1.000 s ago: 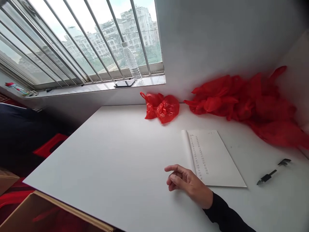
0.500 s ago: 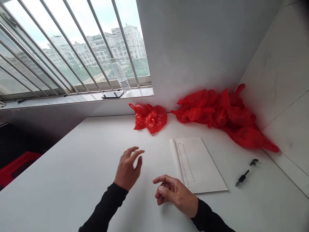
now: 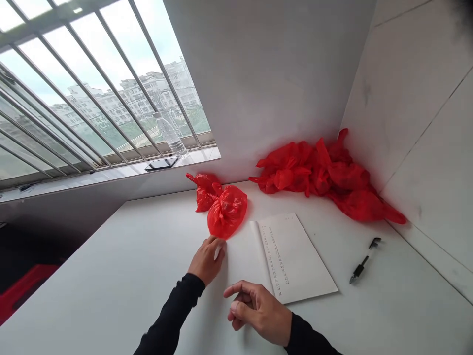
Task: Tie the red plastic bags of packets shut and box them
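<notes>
My left hand (image 3: 207,261) reaches to the near edge of a knotted red plastic bag (image 3: 228,209), its fingertips and thumb closed on the film there. This bag is bunched and rounded, and its near side stretches toward the hand. Close behind lies another small red plastic bag (image 3: 204,190) with a loop handle. My right hand (image 3: 260,313) hovers over the table beside the notebook's lower left corner, holding nothing. Its index finger is extended, the others loosely curled and the thumb apart. The open notebook (image 3: 303,261) shows two columns of small handwriting.
A black pen (image 3: 362,266) lies right of the notebook on the white table (image 3: 111,276). Several crumpled red bags (image 3: 318,172) are heaped against the wall. On the barred window's sill stand a clear water bottle (image 3: 170,135) and a phone (image 3: 161,164).
My left hand has moved forward to the knotted red bag and taken its near edge, which now reaches closer to me. My right hand keeps nearly the same pose. The view has shifted.
</notes>
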Demonstrator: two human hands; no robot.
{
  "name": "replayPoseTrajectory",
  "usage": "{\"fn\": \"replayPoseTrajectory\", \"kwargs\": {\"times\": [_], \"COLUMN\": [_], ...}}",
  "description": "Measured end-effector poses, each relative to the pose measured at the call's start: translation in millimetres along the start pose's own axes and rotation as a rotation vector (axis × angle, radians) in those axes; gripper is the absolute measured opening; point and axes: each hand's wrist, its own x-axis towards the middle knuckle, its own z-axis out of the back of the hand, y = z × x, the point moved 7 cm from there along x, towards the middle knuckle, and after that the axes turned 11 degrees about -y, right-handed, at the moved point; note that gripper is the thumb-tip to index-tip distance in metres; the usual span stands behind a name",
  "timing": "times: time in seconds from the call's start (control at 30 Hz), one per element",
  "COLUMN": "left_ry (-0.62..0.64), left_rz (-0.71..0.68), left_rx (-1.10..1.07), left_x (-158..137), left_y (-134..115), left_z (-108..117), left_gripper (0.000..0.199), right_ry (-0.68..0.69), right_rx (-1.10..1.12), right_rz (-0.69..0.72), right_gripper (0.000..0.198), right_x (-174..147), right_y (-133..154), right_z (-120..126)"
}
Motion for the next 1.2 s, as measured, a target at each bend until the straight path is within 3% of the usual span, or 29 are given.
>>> {"fn": "replayPoseTrajectory", "kwargs": {"times": [0.17,0.27,0.43,0.53,0.63,0.73,0.87,0.9,1.03,1.2], "left_ry": [-0.186,-0.202,-0.190,-0.212,-0.151,-0.079,-0.154,-0.163,-0.179,-0.274], "left_rz": [0.319,0.353,0.355,0.358,0.436,0.514,0.400,0.360,0.329,0.331], "left_rx": [0.050,0.001,-0.152,-0.241,-0.505,-0.680,-0.366,-0.306,-0.275,-0.264], "left_x": [-72.1,-95.2,-112.5,-116.5,-119.6,-125.0,-131.7,-132.9,-135.2,-131.8], "left_y": [22.5,23.7,16.9,7.2,-2.9,-10.2,-11.7,-11.8,-4.7,-1.3], "left_z": [51.4,56.3,52.7,63.5,68.9,65.3,63.1,61.3,58.8,76.2], "left_gripper": [0.029,0.041,0.027,0.028,0.031,0.036,0.065,0.064,0.029,0.028], "right_ry": [-0.049,-0.082,-0.214,-0.316,-0.365,-0.405,-0.434,-0.440,-0.469,-0.502], "right_rx": [-0.040,-0.071,-0.232,-0.372,-0.438,-0.485,-0.490,-0.492,-0.486,-0.441], "right_rz": [0.060,0.101,0.240,0.335,0.337,0.315,0.318,0.327,0.341,0.333], "right_gripper": [0.039,0.035,0.032,0.045,0.060,0.047,0.029,0.028,0.025,0.022], "right_x": [-4.7,-8.4,-16.5,-21.0,-19.7,-16.0,-14.4,-14.8,-16.2,-16.5], "right_y": [5.0,9.0,24.0,32.9,33.3,30.9,31.2,32.1,34.7,35.4], "right_z": [2.2,3.4,9.0,15.2,22.1,29.3,33.5,33.7,36.0,40.7]}}
